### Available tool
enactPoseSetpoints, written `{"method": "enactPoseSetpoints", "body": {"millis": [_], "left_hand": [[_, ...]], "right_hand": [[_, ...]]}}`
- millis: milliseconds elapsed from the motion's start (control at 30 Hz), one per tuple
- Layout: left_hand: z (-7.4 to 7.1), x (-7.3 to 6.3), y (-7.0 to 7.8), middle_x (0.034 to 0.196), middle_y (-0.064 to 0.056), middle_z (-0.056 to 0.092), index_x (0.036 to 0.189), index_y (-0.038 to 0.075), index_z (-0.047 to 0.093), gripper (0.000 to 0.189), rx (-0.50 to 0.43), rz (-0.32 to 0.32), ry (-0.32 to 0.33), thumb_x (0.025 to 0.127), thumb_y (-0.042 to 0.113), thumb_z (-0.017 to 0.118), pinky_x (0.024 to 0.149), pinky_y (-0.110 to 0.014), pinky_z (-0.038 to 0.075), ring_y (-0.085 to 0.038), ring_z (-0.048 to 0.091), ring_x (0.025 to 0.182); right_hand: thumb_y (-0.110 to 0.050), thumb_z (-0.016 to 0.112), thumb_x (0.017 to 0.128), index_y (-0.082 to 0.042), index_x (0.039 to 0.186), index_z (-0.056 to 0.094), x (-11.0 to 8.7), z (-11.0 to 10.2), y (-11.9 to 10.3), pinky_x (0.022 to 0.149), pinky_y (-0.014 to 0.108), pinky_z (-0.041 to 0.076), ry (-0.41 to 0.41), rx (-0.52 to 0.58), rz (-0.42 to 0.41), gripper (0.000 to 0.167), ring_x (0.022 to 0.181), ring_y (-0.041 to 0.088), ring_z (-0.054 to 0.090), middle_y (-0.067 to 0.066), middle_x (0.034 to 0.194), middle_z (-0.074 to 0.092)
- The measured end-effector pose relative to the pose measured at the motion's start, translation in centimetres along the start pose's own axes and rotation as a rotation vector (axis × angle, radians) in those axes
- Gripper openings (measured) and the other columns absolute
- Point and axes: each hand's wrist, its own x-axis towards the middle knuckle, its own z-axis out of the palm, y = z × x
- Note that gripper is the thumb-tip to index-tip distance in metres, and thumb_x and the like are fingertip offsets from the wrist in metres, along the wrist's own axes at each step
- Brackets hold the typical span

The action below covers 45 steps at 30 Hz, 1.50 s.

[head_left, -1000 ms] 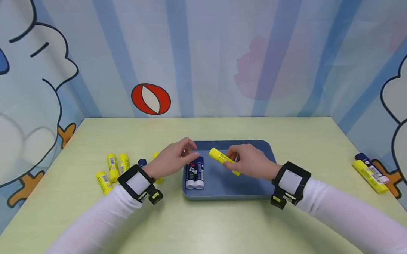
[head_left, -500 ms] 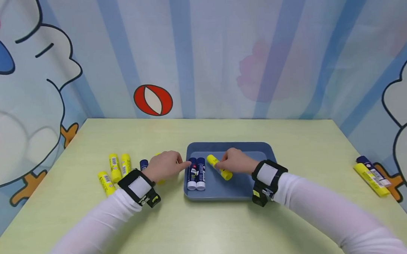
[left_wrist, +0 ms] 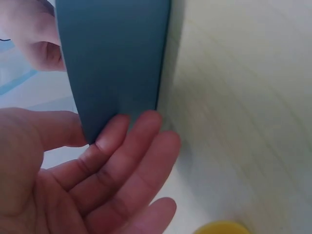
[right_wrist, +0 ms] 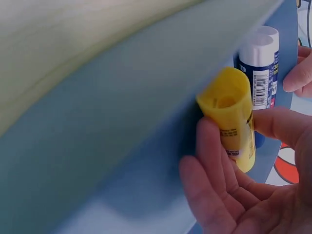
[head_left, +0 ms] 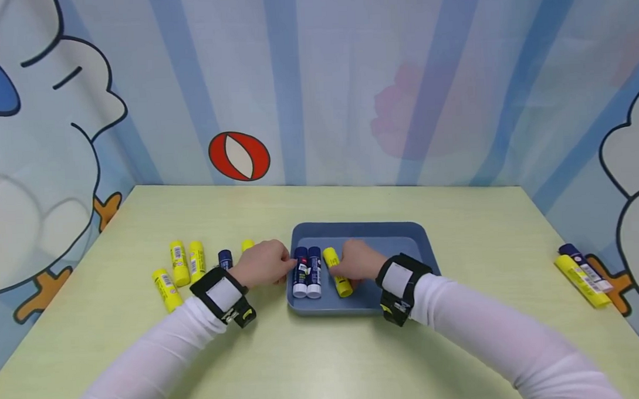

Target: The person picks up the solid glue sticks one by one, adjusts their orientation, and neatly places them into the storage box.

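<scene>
In the head view my right hand (head_left: 360,260) is over the blue-grey tray (head_left: 397,244), its thumb and fingers pinching a yellow glue stick (head_left: 331,258). The right wrist view shows the thumb on one side of this glue stick (right_wrist: 238,129) and fingers on the other, close to the tray wall. Left of it, two navy glue sticks with white ends, one (head_left: 300,275) beside the other (head_left: 314,274), lie side by side in the tray. My left hand (head_left: 266,263) grips the tray's left rim; in the left wrist view its fingers press the outer wall (left_wrist: 114,63), thumb at the edge.
Left on the table (head_left: 314,364) lie several yellow glue sticks (head_left: 179,264) and a navy one (head_left: 225,259), partly hidden by the left hand and wrist. At the far right edge lie a yellow glue stick (head_left: 581,281) and a navy one (head_left: 587,266). A patterned curtain (head_left: 337,93) hangs behind.
My right hand has lowered the yellow glue stick into the tray, moved it left and turned it nearly parallel to the navy pair. My left hand has come down onto the tray's left rim.
</scene>
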Motion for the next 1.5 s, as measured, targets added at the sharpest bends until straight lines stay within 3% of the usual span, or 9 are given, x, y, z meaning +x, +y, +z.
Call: {"method": "enactPoseSetpoints", "body": {"millis": [133, 333, 500, 767, 967, 1100, 1267, 1367, 1500], "left_hand": [[-0.1, 0.0, -0.1, 0.057, 0.000, 0.061, 0.067, 0.009, 0.065, 0.034, -0.007, -0.002, 0.006, 0.096, 0.024, 0.060, 0.048, -0.025, 0.035, -0.015, 0.052, 0.051], [-0.2, 0.1, -0.1, 0.057, 0.001, 0.062, 0.066, 0.010, 0.065, 0.033, 0.000, 0.003, 0.001, 0.096, 0.023, 0.060, 0.048, -0.025, 0.034, -0.015, 0.052, 0.051], [-0.2, 0.2, -0.2, 0.057, 0.002, 0.062, 0.066, 0.010, 0.065, 0.034, 0.003, 0.007, -0.006, 0.097, 0.023, 0.059, 0.048, -0.025, 0.034, -0.014, 0.052, 0.051], [-0.1, 0.1, -0.2, 0.057, 0.002, 0.062, 0.065, 0.009, 0.065, 0.035, 0.002, 0.011, -0.003, 0.096, 0.023, 0.059, 0.048, -0.025, 0.035, -0.014, 0.053, 0.051], [-0.1, 0.0, -0.2, 0.056, 0.001, 0.061, 0.065, 0.009, 0.065, 0.034, -0.011, -0.002, -0.007, 0.096, 0.023, 0.059, 0.047, -0.025, 0.034, -0.015, 0.052, 0.050], [0.0, 0.1, -0.3, 0.057, 0.002, 0.061, 0.065, 0.010, 0.065, 0.034, -0.014, -0.003, -0.004, 0.096, 0.023, 0.059, 0.047, -0.025, 0.034, -0.015, 0.052, 0.050], [0.1, 0.2, -0.4, 0.057, 0.001, 0.061, 0.065, 0.010, 0.065, 0.034, -0.019, -0.005, -0.005, 0.096, 0.024, 0.059, 0.047, -0.025, 0.034, -0.015, 0.052, 0.050], [0.2, 0.3, -0.4, 0.057, 0.001, 0.061, 0.065, 0.010, 0.065, 0.034, -0.027, -0.014, -0.010, 0.096, 0.024, 0.059, 0.047, -0.025, 0.034, -0.015, 0.052, 0.050], [0.2, 0.4, -0.3, 0.059, 0.002, 0.062, 0.067, 0.011, 0.065, 0.033, -0.035, -0.028, -0.016, 0.097, 0.024, 0.059, 0.048, -0.024, 0.034, -0.016, 0.054, 0.052]], "right_hand": [[-0.026, 0.070, 0.091, 0.000, 0.075, 0.066, 0.2, -0.1, -0.4, 0.052, 0.028, 0.053, 0.001, 0.008, -0.012, 0.030, 0.052, 0.020, 0.065, 0.006, 0.059, 0.065], [-0.027, 0.071, 0.090, -0.001, 0.067, 0.068, 0.4, 0.0, -0.5, 0.053, 0.029, 0.054, -0.024, 0.109, -0.009, 0.035, 0.053, 0.019, 0.066, 0.007, 0.057, 0.065], [-0.027, 0.070, 0.091, 0.000, 0.069, 0.069, 0.2, 0.0, -0.6, 0.052, 0.028, 0.054, -0.046, 0.163, 0.000, 0.035, 0.053, 0.018, 0.067, 0.008, 0.060, 0.066], [-0.026, 0.065, 0.094, 0.000, 0.075, 0.071, 0.0, -0.2, 0.0, 0.054, 0.030, 0.054, -0.058, 0.157, -0.046, 0.033, 0.058, 0.019, 0.068, 0.008, 0.063, 0.068], [-0.025, 0.062, 0.096, -0.001, 0.089, 0.072, -1.3, -1.0, 1.8, 0.063, 0.030, 0.053, -0.085, 0.187, -0.120, 0.027, 0.066, 0.018, 0.068, 0.005, 0.073, 0.069], [-0.025, 0.062, 0.096, 0.002, 0.108, 0.068, -2.9, -1.6, 3.6, 0.071, 0.032, 0.051, -0.096, 0.148, -0.230, 0.030, 0.079, 0.019, 0.065, 0.005, 0.089, 0.069], [-0.026, 0.063, 0.096, 0.001, 0.125, 0.058, -5.5, -2.9, 6.2, 0.080, 0.036, 0.051, 0.000, 0.033, -0.335, 0.040, 0.100, 0.022, 0.061, 0.009, 0.115, 0.062], [-0.026, 0.064, 0.095, 0.002, 0.126, 0.057, -6.9, -4.5, 8.0, 0.083, 0.041, 0.051, 0.181, -0.140, -0.424, 0.042, 0.103, 0.028, 0.061, 0.014, 0.119, 0.059], [-0.025, 0.064, 0.095, 0.004, 0.128, 0.053, -8.3, -7.1, 11.3, 0.084, 0.049, 0.050, 0.421, -0.265, -0.403, 0.044, 0.105, 0.036, 0.060, 0.021, 0.123, 0.055]]}}
